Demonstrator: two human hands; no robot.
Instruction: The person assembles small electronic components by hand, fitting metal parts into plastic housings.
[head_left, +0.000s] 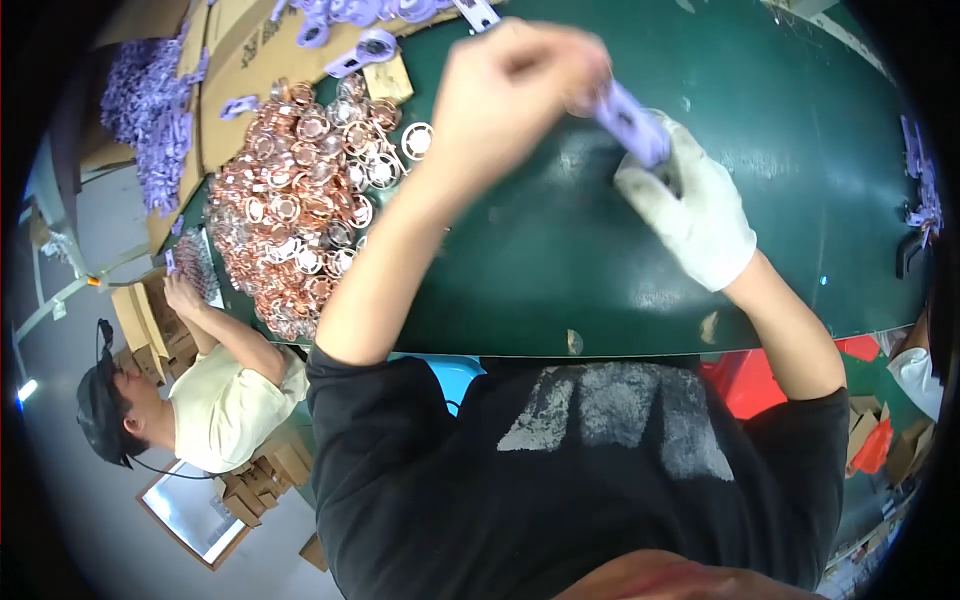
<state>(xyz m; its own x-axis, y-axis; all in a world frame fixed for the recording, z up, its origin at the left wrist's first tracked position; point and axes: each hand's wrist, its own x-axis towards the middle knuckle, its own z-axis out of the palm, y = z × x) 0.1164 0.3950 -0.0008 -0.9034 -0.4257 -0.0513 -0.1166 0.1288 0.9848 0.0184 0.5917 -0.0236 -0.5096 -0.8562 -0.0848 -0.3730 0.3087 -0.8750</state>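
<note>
My right hand, in a white glove, grips a purple plastic part with a long body and a dark spot on it, over the green table. My bare left hand is closed at the far end of that part, its thumb and fingertips pinched together. Motion blurs these fingertips, and what they pinch is too small to make out. To the left of my left forearm lies a large heap of round copper-coloured and clear pieces.
Purple parts lie on cardboard at the far left, with more piled beyond. Further purple pieces sit at the table's right edge. A co-worker in a cap works at the left. Below the table stands a red stool.
</note>
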